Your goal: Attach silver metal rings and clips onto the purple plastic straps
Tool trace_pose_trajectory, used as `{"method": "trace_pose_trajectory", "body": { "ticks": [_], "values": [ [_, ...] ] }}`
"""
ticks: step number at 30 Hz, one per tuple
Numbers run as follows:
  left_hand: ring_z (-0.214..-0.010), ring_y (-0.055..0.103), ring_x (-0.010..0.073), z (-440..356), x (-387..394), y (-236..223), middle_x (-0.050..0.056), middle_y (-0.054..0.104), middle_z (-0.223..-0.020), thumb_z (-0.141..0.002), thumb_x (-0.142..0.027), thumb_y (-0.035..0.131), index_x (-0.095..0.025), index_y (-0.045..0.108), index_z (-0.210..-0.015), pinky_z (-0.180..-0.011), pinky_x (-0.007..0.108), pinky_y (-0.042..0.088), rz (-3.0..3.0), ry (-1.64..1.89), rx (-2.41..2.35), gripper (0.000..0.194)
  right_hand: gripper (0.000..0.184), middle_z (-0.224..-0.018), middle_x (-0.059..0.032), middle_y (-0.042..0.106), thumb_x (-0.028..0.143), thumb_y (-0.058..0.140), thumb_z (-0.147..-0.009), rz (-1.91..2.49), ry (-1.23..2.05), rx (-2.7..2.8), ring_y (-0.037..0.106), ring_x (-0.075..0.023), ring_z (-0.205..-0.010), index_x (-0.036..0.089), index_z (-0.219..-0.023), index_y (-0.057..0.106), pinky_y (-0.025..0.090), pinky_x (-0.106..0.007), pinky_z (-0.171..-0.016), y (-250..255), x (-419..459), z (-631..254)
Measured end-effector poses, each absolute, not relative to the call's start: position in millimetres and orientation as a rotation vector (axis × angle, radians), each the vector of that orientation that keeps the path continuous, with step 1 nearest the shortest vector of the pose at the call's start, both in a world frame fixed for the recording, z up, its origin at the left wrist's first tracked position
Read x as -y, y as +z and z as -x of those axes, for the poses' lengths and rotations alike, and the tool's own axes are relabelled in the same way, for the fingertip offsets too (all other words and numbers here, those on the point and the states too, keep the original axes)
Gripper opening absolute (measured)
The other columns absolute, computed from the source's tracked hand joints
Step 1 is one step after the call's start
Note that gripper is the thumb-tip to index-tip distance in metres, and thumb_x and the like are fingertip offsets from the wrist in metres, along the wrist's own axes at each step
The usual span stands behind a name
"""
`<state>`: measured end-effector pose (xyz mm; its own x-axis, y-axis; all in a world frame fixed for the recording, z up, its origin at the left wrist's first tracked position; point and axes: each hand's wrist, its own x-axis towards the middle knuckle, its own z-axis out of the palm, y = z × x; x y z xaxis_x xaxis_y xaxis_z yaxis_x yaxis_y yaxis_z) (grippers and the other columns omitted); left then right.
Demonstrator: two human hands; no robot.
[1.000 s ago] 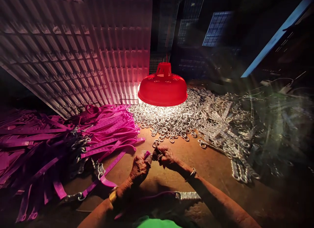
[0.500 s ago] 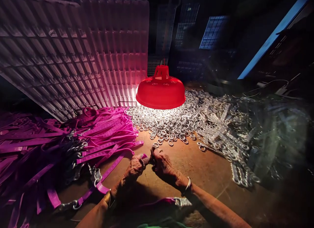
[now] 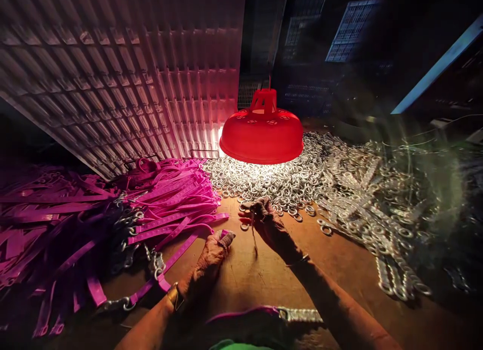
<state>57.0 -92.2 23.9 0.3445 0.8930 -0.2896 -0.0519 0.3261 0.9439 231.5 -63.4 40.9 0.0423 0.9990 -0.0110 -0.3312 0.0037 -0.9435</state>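
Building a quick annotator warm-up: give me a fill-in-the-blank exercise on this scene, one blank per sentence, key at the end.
1. The hanging lamp over the metal rings is coloured ____.
2. In the picture, the pink straps lie to the ____ of the metal rings.
3. The left hand is farther from the metal rings than the ____ hand.
4. The gold-coloured band is on the person's ____ wrist.

Missing words: red; left; right; left.

Straps heaped on the left of the bench, rings piled midway beneath a hanging lamp, metal pieces spread to the right, a panel set behind the straps, left hand and right hand placed before the rings.
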Motion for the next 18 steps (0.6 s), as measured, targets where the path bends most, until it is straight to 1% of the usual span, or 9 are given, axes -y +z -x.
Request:
{"method": "trace_pose_trajectory", "body": {
  "ticks": [3,6,7,8,10,13,18],
  "values": [
    [-0.062,0.044,0.0143,-58.1,98.3,25.6,0.001,0.054,-0.071,-0.075,-0.038,0.065,-0.021,0.061,-0.084,-0.054,0.026,0.033,-1.001,0.894,-1.023,0.02,0.037,-0.078,-0.0007,0.054,0.055,0.057,-0.079,0.941,1.405,0.934,0.053,-0.0127,-0.06,0.023,-0.085,0.039,0.047,-0.027,-0.057,51.1,64.6,-240.2],
    [-0.064,0.048,0.0146,-54.6,104.0,27.4,0.004,0.057,-0.075,-0.078,-0.043,0.061,-0.02,0.062,-0.092,-0.052,0.025,0.034,-0.933,0.95,-0.992,0.027,0.032,-0.073,0.0012,0.052,0.048,0.06,-0.078,0.998,1.439,1.056,0.043,-0.009,-0.052,0.022,-0.085,0.043,0.038,-0.021,-0.045,51.2,76.3,-237.1],
    [-0.064,0.049,0.0143,-52.9,104.7,27.2,0.004,0.058,-0.075,-0.079,-0.043,0.06,-0.019,0.062,-0.094,-0.052,0.025,0.035,-0.922,0.955,-0.994,0.029,0.029,-0.071,0.0017,0.05,0.046,0.059,-0.078,1.029,1.424,1.124,0.041,-0.0084,-0.051,0.021,-0.084,0.044,0.035,-0.02,-0.043,49.7,80.7,-233.7],
    [-0.064,0.05,0.014,-51.1,104.9,26.3,0.005,0.058,-0.075,-0.079,-0.043,0.059,-0.018,0.062,-0.095,-0.052,0.024,0.035,-0.921,0.954,-1.002,0.03,0.026,-0.069,0.0022,0.049,0.043,0.058,-0.078,1.053,1.398,1.199,0.039,-0.0083,-0.052,0.021,-0.082,0.044,0.033,-0.02,-0.043,47.7,84.6,-229.7],
    [-0.065,0.05,0.0135,-47.2,104.6,23.0,0.004,0.058,-0.073,-0.079,-0.041,0.06,-0.017,0.063,-0.097,-0.054,0.023,0.037,-0.937,0.947,-1.018,0.03,0.022,-0.066,0.0031,0.044,0.04,0.054,-0.079,1.075,1.313,1.328,0.037,-0.0089,-0.055,0.021,-0.076,0.041,0.032,-0.02,-0.046,42.6,90.3,-221.1],
    [-0.065,0.049,0.0132,-42.3,106.1,17.0,0.003,0.056,-0.072,-0.08,-0.041,0.059,-0.017,0.063,-0.098,-0.055,0.023,0.039,-0.983,0.918,-0.947,0.03,0.023,-0.063,0.0044,0.036,0.037,0.049,-0.08,1.052,1.223,1.382,0.033,-0.0091,-0.056,0.022,-0.07,0.034,0.032,-0.021,-0.05,32.1,93.8,-210.6],
    [-0.064,0.046,0.0127,-38.7,113.3,14.5,0.002,0.053,-0.072,-0.079,-0.045,0.058,-0.019,0.062,-0.1,-0.055,0.023,0.04,-1.002,0.891,-0.867,0.033,0.021,-0.063,0.0044,0.036,0.037,0.045,-0.081,1.034,1.197,1.399,0.03,-0.009,-0.054,0.022,-0.071,0.035,0.03,-0.022,-0.048,14.7,94.4,-202.3]
  ]
}}
